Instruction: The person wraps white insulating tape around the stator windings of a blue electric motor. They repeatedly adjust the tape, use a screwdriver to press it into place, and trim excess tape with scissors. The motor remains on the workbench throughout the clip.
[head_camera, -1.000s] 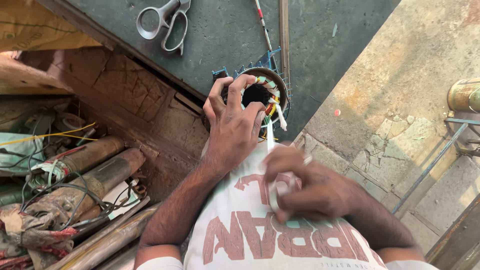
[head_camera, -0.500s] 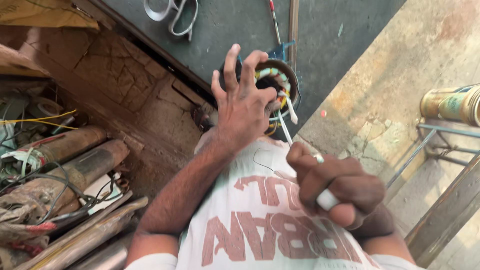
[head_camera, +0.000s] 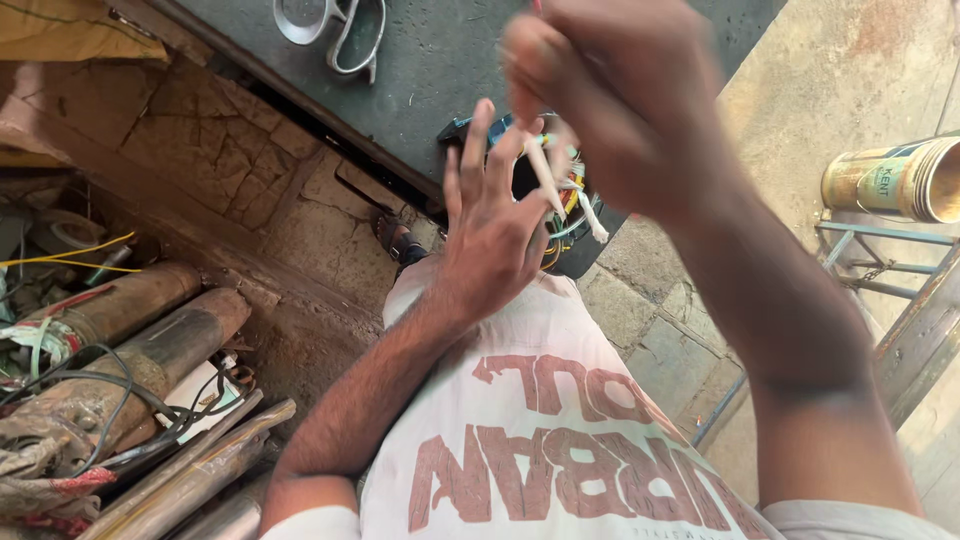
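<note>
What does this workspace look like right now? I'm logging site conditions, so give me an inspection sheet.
Surface: dark grey flat slab beside a cracked stone floor.
Job's things: round dark motor stator with coloured windings, white sleeved leads sticking out.
Clutter: silver metal scissors on the slab; rusty brown cylindrical pipes stacked at left; gold-coloured tin can lying on its side at right.
Hands: left hand spread open over the stator; right hand raised, blurred, fingers closed, what it holds cannot be told.
Cables: black cords and a yellow wire among the pipes.
Surroundings: grey metal frame at right; worn brick wall.
</note>
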